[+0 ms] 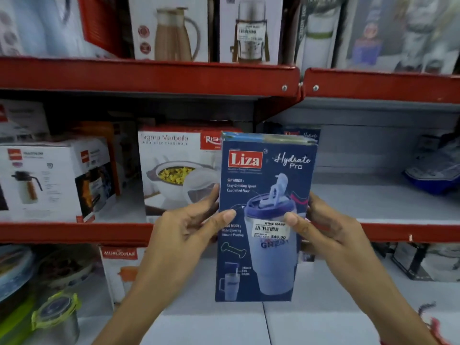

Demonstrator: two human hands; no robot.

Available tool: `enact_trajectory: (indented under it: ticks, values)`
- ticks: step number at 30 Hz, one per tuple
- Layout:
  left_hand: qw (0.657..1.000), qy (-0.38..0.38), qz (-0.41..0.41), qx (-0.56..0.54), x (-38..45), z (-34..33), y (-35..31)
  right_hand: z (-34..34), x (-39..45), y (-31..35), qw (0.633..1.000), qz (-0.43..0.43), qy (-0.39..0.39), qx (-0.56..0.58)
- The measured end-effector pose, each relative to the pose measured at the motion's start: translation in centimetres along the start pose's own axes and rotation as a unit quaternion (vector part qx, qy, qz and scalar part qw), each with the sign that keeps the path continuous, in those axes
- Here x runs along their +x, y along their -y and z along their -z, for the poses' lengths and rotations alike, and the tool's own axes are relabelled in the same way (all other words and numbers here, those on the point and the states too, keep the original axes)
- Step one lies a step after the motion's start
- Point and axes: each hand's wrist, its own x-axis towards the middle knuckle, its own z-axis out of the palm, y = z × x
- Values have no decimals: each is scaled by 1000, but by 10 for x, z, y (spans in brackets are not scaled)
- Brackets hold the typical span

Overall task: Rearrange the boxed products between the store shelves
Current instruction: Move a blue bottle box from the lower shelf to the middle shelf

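While I hold the blue Liza Hydrate Pro tumbler box (266, 220) upright in front of the shelves, both of my hands are wrapped around its long edges. My left hand (184, 232) curls on the left edge, thumb pressed flat on the printed front and fingers behind the carton. My right hand (331, 232) grips the right edge the same way, its thumb resting just beside the white price sticker (271, 230). The box hangs in the air, touching no shelf, with its front face toward me. Behind it, on the middle shelf, stands a Sigma Marbella casserole box (174, 170), partly hidden by the carton, and farther left a white flask box (52, 180). Another blue Liza box (307, 135) peeks out behind the top of mine. Red shelf edges (149, 75) run across the rack, and the grey shelf board (373, 197) to the right is mostly bare. Above, a jug box (171, 28) stands on the top shelf.
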Motion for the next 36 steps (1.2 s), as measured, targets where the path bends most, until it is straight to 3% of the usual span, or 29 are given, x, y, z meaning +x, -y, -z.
enact_trajectory:
  ticks: [9, 17, 23, 36]
  values:
    - [1000, 15, 3, 4, 16, -20, 7, 19, 8, -9, 999, -27, -23, -2]
    - [999, 2, -19, 30, 105, -77, 14, 83, 73, -20, 994, -55, -84, -36]
    - [998, -1, -51, 48, 149, -106, 8, 123, 107, -21, 994, -41, -89, -53]
    - [999, -27, -29, 32, 184, -141, 74, 127, 135, -116, 984, -19, -168, -55]
